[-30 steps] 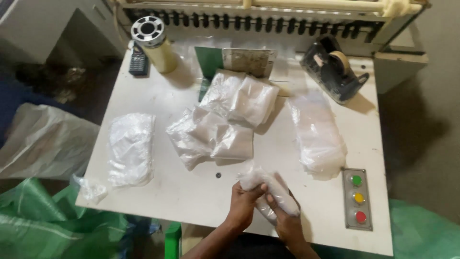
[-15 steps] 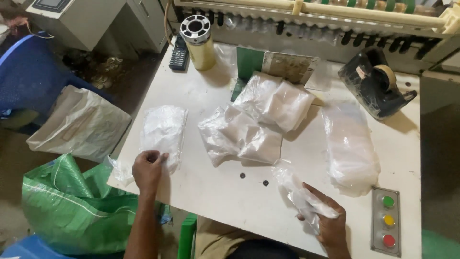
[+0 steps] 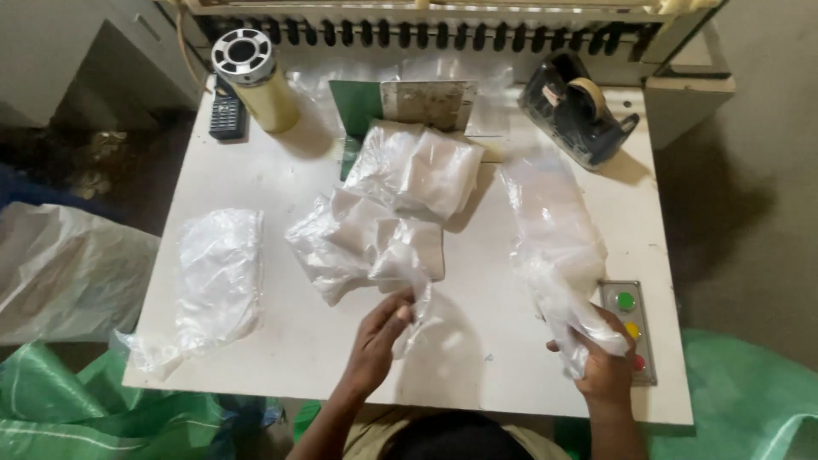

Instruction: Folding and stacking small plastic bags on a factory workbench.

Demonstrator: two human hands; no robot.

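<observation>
Clear plastic fills our view: our left hand [image 3: 379,336] pinches the corner of a filled packet [image 3: 400,255] just ahead of it, and our right hand [image 3: 601,366] grips an empty bag [image 3: 554,238]. Several filled packets [image 3: 413,170] lie beyond; one flat pile [image 3: 217,273] rests far left.

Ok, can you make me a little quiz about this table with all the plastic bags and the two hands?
1. True or false: the right hand grips a clear plastic bag.
2. What does the left hand pinch? A) the tape dispenser B) the edge of a packet in the middle pile C) the remote
3. Which button colour on the button panel is farthest from the person?

Key: 1 true; 2 B; 3 green.
</observation>
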